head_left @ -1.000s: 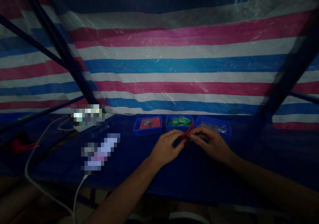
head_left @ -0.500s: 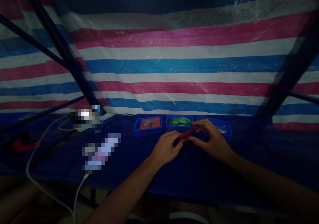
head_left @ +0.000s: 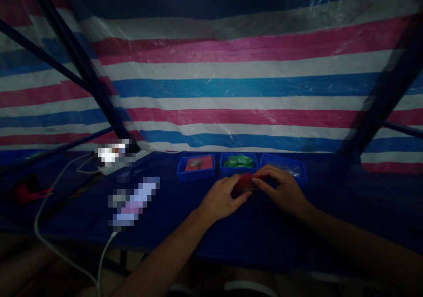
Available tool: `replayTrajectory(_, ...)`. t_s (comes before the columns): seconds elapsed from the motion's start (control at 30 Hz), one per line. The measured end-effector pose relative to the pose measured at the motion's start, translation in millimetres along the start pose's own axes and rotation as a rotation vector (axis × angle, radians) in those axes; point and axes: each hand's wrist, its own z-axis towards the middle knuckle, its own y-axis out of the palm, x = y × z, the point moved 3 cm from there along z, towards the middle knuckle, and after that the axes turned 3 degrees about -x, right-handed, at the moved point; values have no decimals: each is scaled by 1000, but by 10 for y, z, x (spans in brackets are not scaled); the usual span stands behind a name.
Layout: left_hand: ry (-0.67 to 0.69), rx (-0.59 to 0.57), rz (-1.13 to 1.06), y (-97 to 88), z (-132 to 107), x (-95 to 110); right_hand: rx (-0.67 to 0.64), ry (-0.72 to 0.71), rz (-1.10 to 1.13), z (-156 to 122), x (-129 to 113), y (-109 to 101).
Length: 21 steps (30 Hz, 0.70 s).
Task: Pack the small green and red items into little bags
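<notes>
Above the blue table, a small dark-red piece [head_left: 243,183], too dim to name in kind, is held between my two hands. My left hand [head_left: 222,197] is closed on its left side, thumb below and fingers behind. At its right edge my right hand [head_left: 281,187] pinches it between thumb and fingertips. Just beyond the hands stand three shallow blue trays. The left tray [head_left: 195,174] bears a pinkish-red flat square [head_left: 205,161] with a greyish item on it. Green packets [head_left: 239,160] lie in the middle one. Clear plastic [head_left: 291,169] shows in the right tray, partly behind my right hand.
On the left of the table [head_left: 178,222] lies a blurred-out phone-like object [head_left: 137,202] with a white cable [head_left: 102,255]. Behind it is a white power strip [head_left: 142,153]. Dark metal poles [head_left: 82,63] and a striped plastic sheet [head_left: 238,87] stand at the back.
My right hand has come lower and closer to my left, its thumb now on the red piece. More of the piece's broad side faces me. The trays have not moved.
</notes>
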Motion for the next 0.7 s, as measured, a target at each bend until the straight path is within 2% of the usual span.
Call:
replayTrajectory(0.07, -30, 33, -37, -19, 6, -11, 56, 50, 23, -8, 34, -10)
replayTrajectory(0.17, -87, 141, -116, -86, 18, -32, 130, 134, 116, -16, 102, -17)
replayTrajectory(0.3, -148, 284, -334, -145, 32, -104, 131, 197, 228, -12, 160, 7)
replayTrajectory(0.43, -164, 336, -537, -111, 45, -204, 125, 208, 202, -17, 177, 26)
replayTrajectory(0.57, -190, 325, -472, -92, 47, -236, 141, 207, 193, -23, 170, 15)
replayTrajectory(0.7, -123, 357, -201, -165, 28, -158, 164, 198, 159, -22, 152, -9)
